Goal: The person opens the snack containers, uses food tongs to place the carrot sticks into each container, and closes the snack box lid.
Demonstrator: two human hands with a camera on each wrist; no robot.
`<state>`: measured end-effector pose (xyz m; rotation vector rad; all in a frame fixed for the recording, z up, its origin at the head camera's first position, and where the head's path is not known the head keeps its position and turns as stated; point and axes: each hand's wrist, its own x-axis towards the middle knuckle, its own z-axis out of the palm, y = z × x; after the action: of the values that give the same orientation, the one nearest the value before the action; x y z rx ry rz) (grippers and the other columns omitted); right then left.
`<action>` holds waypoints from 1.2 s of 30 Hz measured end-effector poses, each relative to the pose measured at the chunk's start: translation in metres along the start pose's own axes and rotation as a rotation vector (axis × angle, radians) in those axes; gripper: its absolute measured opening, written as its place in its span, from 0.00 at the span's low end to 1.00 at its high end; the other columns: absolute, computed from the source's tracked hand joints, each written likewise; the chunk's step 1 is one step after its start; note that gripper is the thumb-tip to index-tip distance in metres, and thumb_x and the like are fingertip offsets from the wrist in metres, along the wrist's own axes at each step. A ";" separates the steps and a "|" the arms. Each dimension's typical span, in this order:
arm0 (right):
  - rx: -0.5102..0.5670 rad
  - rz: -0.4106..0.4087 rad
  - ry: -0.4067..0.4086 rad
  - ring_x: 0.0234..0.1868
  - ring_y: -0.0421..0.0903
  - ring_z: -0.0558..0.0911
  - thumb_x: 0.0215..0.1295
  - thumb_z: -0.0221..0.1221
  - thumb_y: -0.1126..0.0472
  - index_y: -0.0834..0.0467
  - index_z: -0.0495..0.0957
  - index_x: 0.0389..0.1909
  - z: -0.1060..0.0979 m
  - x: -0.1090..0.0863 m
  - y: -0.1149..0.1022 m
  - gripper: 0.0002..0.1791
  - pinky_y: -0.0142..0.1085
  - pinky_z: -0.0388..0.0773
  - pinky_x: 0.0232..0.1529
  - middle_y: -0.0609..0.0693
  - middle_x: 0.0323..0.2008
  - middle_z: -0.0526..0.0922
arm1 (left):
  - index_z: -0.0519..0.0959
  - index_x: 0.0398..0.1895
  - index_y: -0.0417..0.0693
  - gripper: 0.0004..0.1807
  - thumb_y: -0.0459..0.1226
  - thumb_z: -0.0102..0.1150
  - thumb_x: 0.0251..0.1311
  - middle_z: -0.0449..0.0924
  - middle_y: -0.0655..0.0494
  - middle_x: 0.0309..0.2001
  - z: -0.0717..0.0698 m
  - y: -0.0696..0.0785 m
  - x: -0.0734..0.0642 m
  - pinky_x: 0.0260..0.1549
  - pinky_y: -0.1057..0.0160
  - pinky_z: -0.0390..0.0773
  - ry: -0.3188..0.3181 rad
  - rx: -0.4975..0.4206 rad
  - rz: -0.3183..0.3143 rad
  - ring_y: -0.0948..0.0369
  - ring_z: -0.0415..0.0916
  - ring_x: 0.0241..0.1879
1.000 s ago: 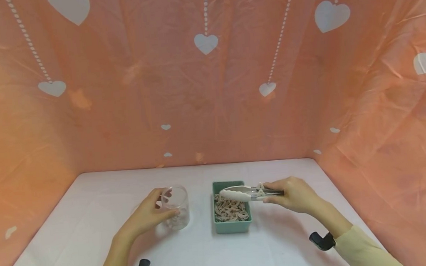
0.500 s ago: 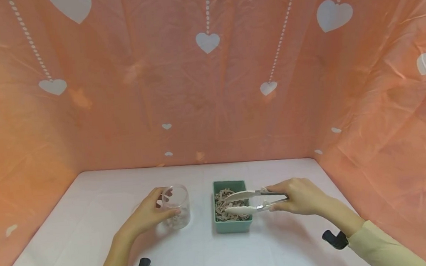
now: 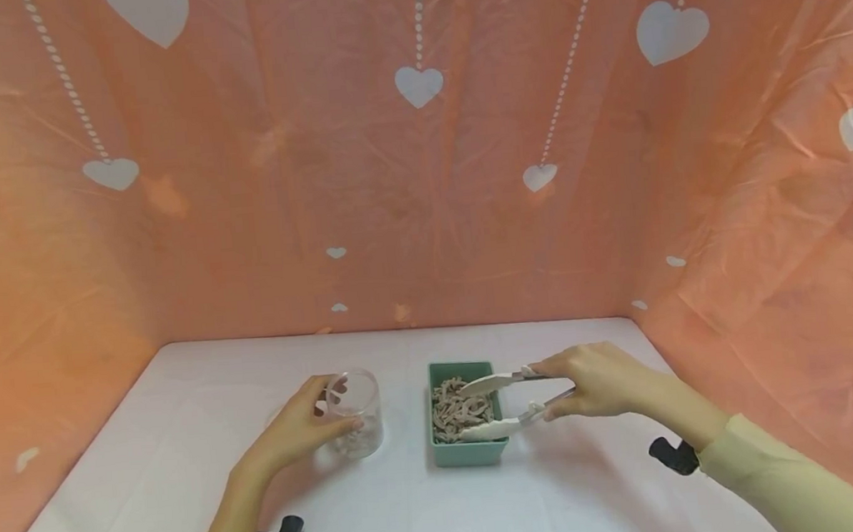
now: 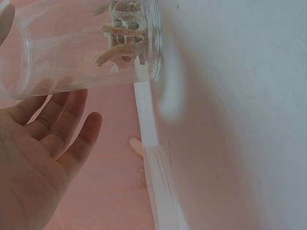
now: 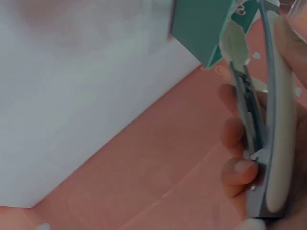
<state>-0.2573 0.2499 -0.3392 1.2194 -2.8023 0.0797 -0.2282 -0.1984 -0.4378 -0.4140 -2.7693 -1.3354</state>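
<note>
My left hand (image 3: 305, 424) holds a clear plastic jar (image 3: 355, 413) upright on the white table, thumb and fingers around its side. In the left wrist view, a few curly brown-grey snack-like pieces (image 4: 122, 36) lie at the bottom of the jar (image 4: 72, 52). My right hand (image 3: 593, 380) grips a pair of tongs (image 3: 517, 424) with cream tips and metal arms. The tongs' tips are spread apart over a green rectangular box (image 3: 467, 455), with nothing between them. The box holds a heap of the same curly pieces (image 3: 454, 410). The right wrist view shows the fingers curled round the tongs (image 5: 278, 120).
A white cloth covers the table (image 3: 416, 517). Orange curtains (image 3: 359, 179) printed with white hearts stand behind and at both sides. The box is a short gap to the right of the jar. Each wrist wears a black camera mount (image 3: 674, 455).
The tongs' tips, close together a second ago, have spread wide over the box. My right forearm has shifted a little rightward. The left hand and jar stay in place.
</note>
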 end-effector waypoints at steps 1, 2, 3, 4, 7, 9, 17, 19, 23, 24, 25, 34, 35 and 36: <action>-0.001 -0.001 -0.011 0.44 0.47 0.89 0.55 0.74 0.37 0.52 0.86 0.60 -0.002 0.002 0.000 0.35 0.45 0.85 0.38 0.47 0.49 0.90 | 0.71 0.69 0.40 0.41 0.51 0.76 0.59 0.77 0.43 0.62 0.000 0.000 0.000 0.53 0.48 0.78 -0.002 0.000 0.001 0.49 0.77 0.54; -0.004 -0.002 -0.019 0.43 0.46 0.89 0.56 0.74 0.36 0.52 0.86 0.59 -0.003 0.004 0.000 0.35 0.44 0.84 0.37 0.46 0.49 0.90 | 0.71 0.69 0.40 0.41 0.51 0.76 0.59 0.77 0.43 0.62 0.000 0.000 0.000 0.53 0.48 0.78 -0.003 -0.002 0.002 0.49 0.77 0.54; -0.007 -0.003 -0.027 0.42 0.45 0.89 0.56 0.74 0.36 0.51 0.86 0.59 -0.005 0.007 0.000 0.34 0.43 0.84 0.36 0.45 0.48 0.90 | 0.71 0.69 0.40 0.41 0.51 0.76 0.59 0.77 0.43 0.62 0.001 0.000 0.000 0.53 0.48 0.78 -0.004 -0.003 0.000 0.49 0.77 0.54; -0.012 -0.002 -0.035 0.42 0.44 0.88 0.56 0.74 0.36 0.51 0.86 0.59 -0.006 0.009 -0.001 0.34 0.42 0.83 0.35 0.45 0.48 0.90 | 0.71 0.69 0.40 0.41 0.51 0.76 0.59 0.77 0.43 0.62 0.001 0.000 0.000 0.53 0.48 0.78 -0.004 -0.003 0.001 0.49 0.77 0.54; -0.027 0.006 -0.060 0.40 0.42 0.88 0.55 0.75 0.37 0.49 0.87 0.58 -0.010 0.015 -0.005 0.33 0.39 0.82 0.33 0.43 0.47 0.90 | 0.71 0.69 0.39 0.41 0.51 0.76 0.59 0.77 0.43 0.62 0.001 0.000 0.000 0.53 0.48 0.78 -0.006 -0.003 0.000 0.49 0.77 0.54; -0.036 0.022 -0.085 0.39 0.41 0.87 0.54 0.75 0.38 0.50 0.87 0.59 -0.012 0.020 -0.008 0.33 0.37 0.80 0.33 0.43 0.48 0.90 | 0.71 0.68 0.39 0.41 0.51 0.76 0.59 0.77 0.43 0.62 0.001 0.001 0.000 0.52 0.48 0.78 -0.004 0.002 -0.001 0.49 0.77 0.54; -0.095 0.038 -0.142 0.36 0.41 0.85 0.53 0.77 0.42 0.49 0.87 0.58 -0.017 0.030 -0.016 0.32 0.39 0.80 0.32 0.45 0.46 0.91 | 0.71 0.69 0.41 0.41 0.52 0.76 0.58 0.77 0.43 0.63 0.001 0.003 -0.001 0.52 0.48 0.79 -0.007 0.005 -0.024 0.49 0.77 0.53; -0.099 0.033 -0.148 0.33 0.39 0.83 0.53 0.77 0.43 0.48 0.87 0.58 -0.017 0.031 -0.016 0.30 0.38 0.78 0.30 0.44 0.43 0.91 | 0.70 0.69 0.41 0.41 0.52 0.76 0.58 0.77 0.43 0.63 0.001 0.003 -0.001 0.52 0.48 0.79 -0.008 0.006 -0.025 0.49 0.77 0.54; -0.087 0.018 -0.154 0.30 0.37 0.80 0.55 0.77 0.44 0.48 0.88 0.56 -0.016 0.032 -0.015 0.28 0.36 0.76 0.29 0.42 0.39 0.91 | 0.70 0.69 0.40 0.41 0.51 0.76 0.58 0.77 0.43 0.63 0.000 0.003 -0.001 0.53 0.48 0.79 -0.005 0.006 -0.022 0.49 0.77 0.54; -0.080 0.014 -0.151 0.30 0.37 0.79 0.55 0.77 0.45 0.48 0.88 0.56 -0.016 0.031 -0.015 0.27 0.36 0.76 0.29 0.42 0.39 0.91 | 0.70 0.69 0.40 0.41 0.51 0.76 0.58 0.77 0.43 0.63 0.001 0.003 -0.001 0.53 0.48 0.79 -0.005 0.005 -0.020 0.49 0.77 0.54; -0.077 0.011 -0.148 0.30 0.36 0.79 0.55 0.77 0.45 0.48 0.88 0.55 -0.015 0.031 -0.014 0.26 0.36 0.76 0.29 0.42 0.39 0.91 | 0.71 0.69 0.40 0.41 0.51 0.76 0.58 0.77 0.43 0.63 0.001 0.003 -0.001 0.53 0.48 0.79 -0.003 0.003 -0.018 0.49 0.77 0.55; -0.031 -0.035 -0.103 0.27 0.33 0.77 0.56 0.77 0.45 0.49 0.90 0.52 -0.011 0.027 -0.008 0.23 0.33 0.74 0.28 0.41 0.38 0.91 | 0.71 0.69 0.40 0.41 0.51 0.76 0.59 0.77 0.43 0.63 0.000 0.004 -0.002 0.53 0.48 0.78 -0.002 0.007 -0.014 0.49 0.77 0.55; -0.028 -0.040 -0.095 0.27 0.33 0.77 0.55 0.77 0.45 0.49 0.90 0.51 -0.011 0.026 -0.007 0.23 0.33 0.74 0.28 0.41 0.37 0.91 | 0.70 0.69 0.40 0.41 0.51 0.76 0.59 0.76 0.43 0.63 0.000 0.004 -0.002 0.53 0.48 0.78 -0.004 0.006 -0.019 0.49 0.77 0.54; -0.023 -0.048 -0.086 0.27 0.33 0.76 0.55 0.77 0.45 0.49 0.90 0.51 -0.010 0.025 -0.006 0.23 0.33 0.74 0.27 0.40 0.37 0.91 | 0.70 0.69 0.40 0.41 0.52 0.76 0.59 0.76 0.43 0.63 0.000 0.004 -0.002 0.52 0.48 0.79 -0.005 0.007 -0.022 0.49 0.77 0.54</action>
<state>-0.2690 0.2281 -0.3268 1.3142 -2.8363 -0.0088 -0.2254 -0.1961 -0.4352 -0.3879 -2.7904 -1.3308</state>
